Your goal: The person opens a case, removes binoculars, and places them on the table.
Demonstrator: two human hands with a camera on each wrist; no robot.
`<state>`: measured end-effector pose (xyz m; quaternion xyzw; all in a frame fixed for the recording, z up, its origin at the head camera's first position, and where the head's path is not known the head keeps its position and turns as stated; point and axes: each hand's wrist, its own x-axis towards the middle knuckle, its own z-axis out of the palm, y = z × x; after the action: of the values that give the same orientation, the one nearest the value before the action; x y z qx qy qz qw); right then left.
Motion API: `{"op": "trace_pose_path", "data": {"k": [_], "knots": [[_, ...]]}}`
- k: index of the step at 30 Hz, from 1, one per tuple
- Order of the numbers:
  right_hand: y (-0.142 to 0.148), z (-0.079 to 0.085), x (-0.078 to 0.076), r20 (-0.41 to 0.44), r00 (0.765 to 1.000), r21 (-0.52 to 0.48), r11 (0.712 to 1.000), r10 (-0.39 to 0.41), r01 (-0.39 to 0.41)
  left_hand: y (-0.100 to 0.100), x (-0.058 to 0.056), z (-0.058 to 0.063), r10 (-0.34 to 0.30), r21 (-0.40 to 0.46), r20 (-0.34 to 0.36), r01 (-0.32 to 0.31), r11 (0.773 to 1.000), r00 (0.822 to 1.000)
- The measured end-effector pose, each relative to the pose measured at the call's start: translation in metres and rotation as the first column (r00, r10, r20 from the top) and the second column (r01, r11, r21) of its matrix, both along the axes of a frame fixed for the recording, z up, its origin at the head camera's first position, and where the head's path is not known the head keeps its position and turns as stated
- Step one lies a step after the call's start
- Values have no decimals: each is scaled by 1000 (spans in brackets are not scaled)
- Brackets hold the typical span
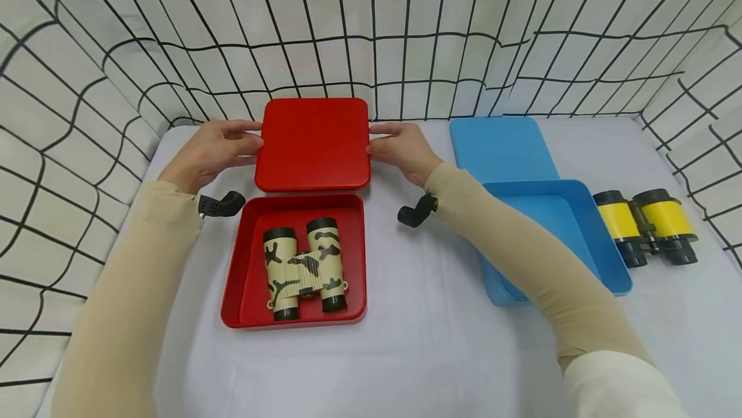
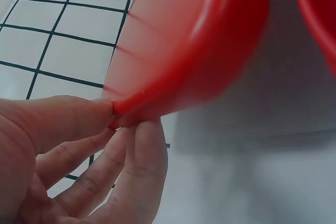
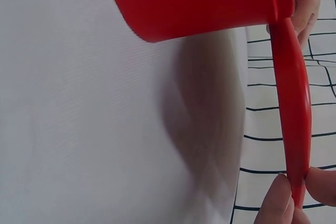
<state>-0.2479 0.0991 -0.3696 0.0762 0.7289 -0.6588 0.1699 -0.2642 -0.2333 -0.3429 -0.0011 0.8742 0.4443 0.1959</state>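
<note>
Both hands hold a red lid by its opposite side edges, above the table behind the red box. My left hand pinches the lid's left edge between thumb and fingers, as the left wrist view shows close up. On the other side my right hand pinches the right edge, with thumb and fingertips on either face of the lid. Just in front of the lid stands the open red box. Inside it lies a pair of camouflage binoculars, tan with dark patches and black ends.
An open blue box stands at the right, partly covered by the right forearm, with a blue lid behind it. Beyond it lie yellow and black binoculars. A black wire grid over white cloth borders the white table.
</note>
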Motion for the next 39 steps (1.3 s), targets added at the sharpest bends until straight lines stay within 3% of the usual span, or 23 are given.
{"op": "trace_pose_path", "data": {"k": [12, 39], "knots": [[-1, -9, -4, 29, 1000, 27, 1000, 4, -5, 0, -5, -8, -30, -21, 42, 31, 999, 999], [-2, -17, -13, 69, 993, 112, 989, 91, -99, -5, -18, -26, -101, -94, 116, 112, 989, 988]]}}
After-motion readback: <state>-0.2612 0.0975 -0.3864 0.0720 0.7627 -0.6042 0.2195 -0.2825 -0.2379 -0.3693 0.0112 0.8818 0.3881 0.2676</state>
